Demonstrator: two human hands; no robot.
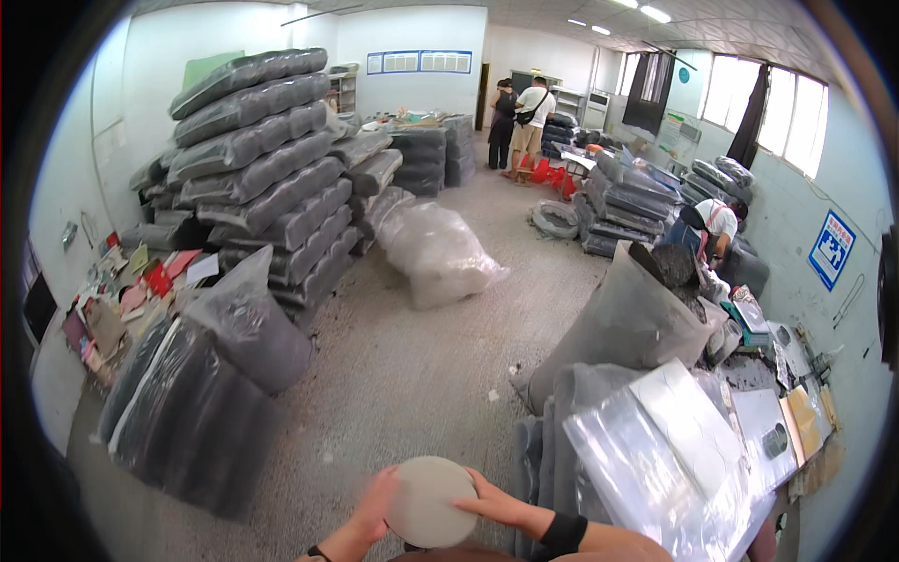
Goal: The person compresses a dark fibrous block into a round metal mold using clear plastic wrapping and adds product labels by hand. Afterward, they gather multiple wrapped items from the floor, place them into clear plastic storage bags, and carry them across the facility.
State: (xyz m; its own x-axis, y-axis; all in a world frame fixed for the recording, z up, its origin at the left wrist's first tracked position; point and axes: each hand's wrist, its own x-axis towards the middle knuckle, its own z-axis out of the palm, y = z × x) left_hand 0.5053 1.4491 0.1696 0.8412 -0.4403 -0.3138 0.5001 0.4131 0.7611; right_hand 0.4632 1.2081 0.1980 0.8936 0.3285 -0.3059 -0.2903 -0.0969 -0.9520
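Note:
A round, flat, off-white disc [430, 502] is held between both hands at the bottom of the view. My left hand [372, 507] presses against its left edge and is partly blurred. On the right edge, my right hand [495, 499] grips with one finger lying across the face. Whether the disc is one piece or a stack cannot be told. Right of my hands, clear plastic sheets or bags [632, 449] lie over dark bagged bundles. A silvery sheet with faint circle outlines [692, 428] rests on top of the plastic.
Dark plastic-wrapped bundles [260, 161] form a tall stack at left, with more bundles [189, 414] nearer. A translucent bag [435, 253] lies on the floor [400, 379]. An open sack of dark material [618, 316] stands right, near a bending person [716, 221]. Two people [520, 116] stand far back.

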